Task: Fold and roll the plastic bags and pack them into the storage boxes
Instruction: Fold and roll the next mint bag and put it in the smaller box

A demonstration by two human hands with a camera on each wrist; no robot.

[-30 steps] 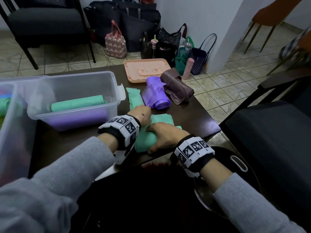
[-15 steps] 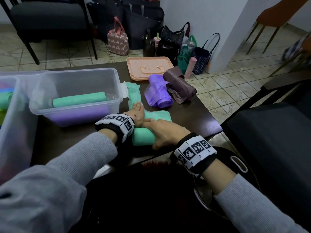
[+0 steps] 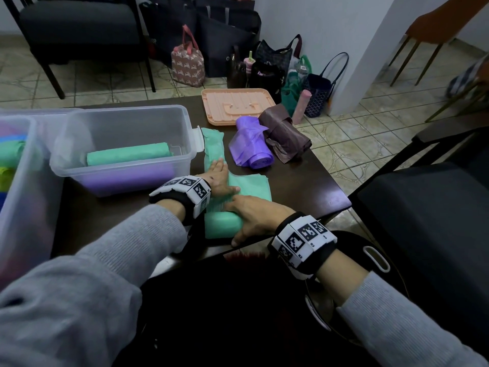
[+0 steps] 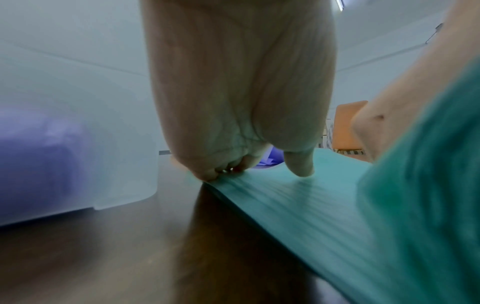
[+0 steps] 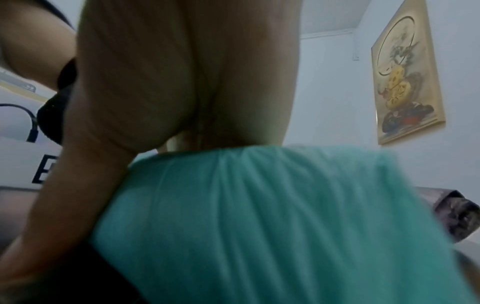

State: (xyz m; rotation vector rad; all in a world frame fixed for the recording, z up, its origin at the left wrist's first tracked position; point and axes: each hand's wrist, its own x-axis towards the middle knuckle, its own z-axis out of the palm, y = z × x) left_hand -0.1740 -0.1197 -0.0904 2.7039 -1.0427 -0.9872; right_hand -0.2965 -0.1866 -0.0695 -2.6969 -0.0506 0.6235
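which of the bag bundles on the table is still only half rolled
The green bag under both hands: its far end lies flat, while the purple bag and brown bag are bundled up.

Green bag [image 3: 248, 186], purple roll [image 3: 251, 149], peach lid [image 3: 238, 104]

Dim, cool indoor light — head view sharp, edges bowed; both wrist views soft, smeared — close surfaces unfocused
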